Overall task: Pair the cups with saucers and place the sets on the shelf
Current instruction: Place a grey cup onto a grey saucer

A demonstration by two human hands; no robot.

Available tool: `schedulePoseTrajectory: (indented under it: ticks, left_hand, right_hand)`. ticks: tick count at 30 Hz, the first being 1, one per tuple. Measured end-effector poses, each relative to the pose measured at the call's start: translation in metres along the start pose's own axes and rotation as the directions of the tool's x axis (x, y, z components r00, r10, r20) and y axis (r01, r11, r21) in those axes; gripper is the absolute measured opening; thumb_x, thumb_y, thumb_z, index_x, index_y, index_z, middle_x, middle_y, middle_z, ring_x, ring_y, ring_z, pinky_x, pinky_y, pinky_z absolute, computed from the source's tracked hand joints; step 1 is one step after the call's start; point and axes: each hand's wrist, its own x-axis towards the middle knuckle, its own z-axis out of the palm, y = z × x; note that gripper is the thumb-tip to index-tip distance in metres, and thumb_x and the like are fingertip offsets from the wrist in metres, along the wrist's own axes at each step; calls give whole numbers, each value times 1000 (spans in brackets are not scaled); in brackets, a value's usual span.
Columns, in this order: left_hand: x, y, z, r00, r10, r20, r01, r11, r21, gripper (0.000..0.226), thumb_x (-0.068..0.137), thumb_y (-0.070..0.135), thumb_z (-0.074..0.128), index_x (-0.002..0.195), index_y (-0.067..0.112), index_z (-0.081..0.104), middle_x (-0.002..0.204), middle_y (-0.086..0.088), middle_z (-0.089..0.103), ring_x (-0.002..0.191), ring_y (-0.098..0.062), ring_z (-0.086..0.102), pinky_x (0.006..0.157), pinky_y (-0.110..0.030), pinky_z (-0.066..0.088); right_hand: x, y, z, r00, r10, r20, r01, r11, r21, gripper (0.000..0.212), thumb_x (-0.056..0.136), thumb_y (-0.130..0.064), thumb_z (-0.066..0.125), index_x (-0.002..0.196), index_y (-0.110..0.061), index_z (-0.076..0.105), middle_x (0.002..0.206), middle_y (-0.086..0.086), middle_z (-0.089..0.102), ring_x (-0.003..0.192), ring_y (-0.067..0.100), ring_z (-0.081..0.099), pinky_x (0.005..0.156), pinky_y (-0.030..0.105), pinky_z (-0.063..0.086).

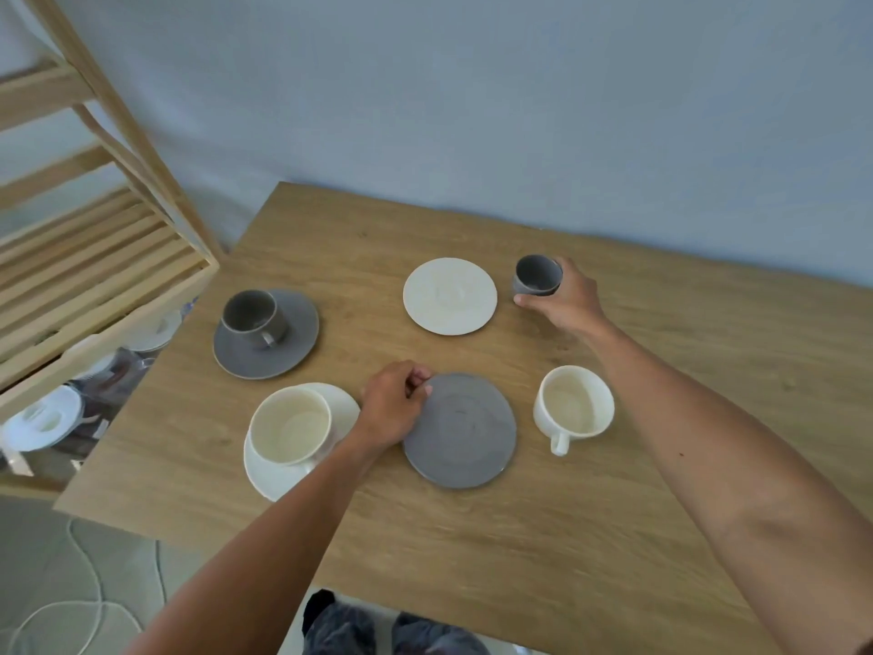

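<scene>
On the wooden table (472, 536), my right hand (569, 297) grips a small grey cup (536, 275) at the far right, beside a bare white saucer (449, 295). My left hand (394, 404) pinches the left rim of a bare grey saucer (460, 432) in the middle. A white cup (573, 406) stands alone to the right of that saucer. At the left, a grey cup (252, 316) sits on a grey saucer (293, 352), and a white cup (289, 425) sits on a white saucer (269, 475).
A slatted wooden shelf (94, 271) stands left of the table, with white dishes (42, 418) on a lower level beneath it. A pale blue wall runs behind the table. A white cable (89, 574) lies on the floor at lower left.
</scene>
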Motion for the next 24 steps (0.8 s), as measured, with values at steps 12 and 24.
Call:
schedulePoseTrajectory:
  ticks: [12, 24]
  left_hand:
    - [-1, -5, -1, 998, -57, 0, 57, 994, -92, 9, 83, 20, 70, 92, 18, 70, 89, 6, 68, 83, -13, 61, 87, -33, 49]
    - [3, -6, -6, 996, -77, 49, 80, 995, -65, 13, 83, 27, 70, 95, 20, 71, 94, 4, 72, 89, -14, 64, 87, -28, 46]
  right_hand:
    - [-108, -47, -6, 998, -64, -8, 65, 993, 96, 69, 56, -44, 91, 115, -35, 56, 100, -26, 61, 90, -18, 55, 67, 3, 38]
    - [-201, -33, 43, 998, -19, 52, 17, 999, 39, 72, 56, -43, 91, 119, -31, 58, 103, -22, 65, 95, -5, 59, 74, 5, 41]
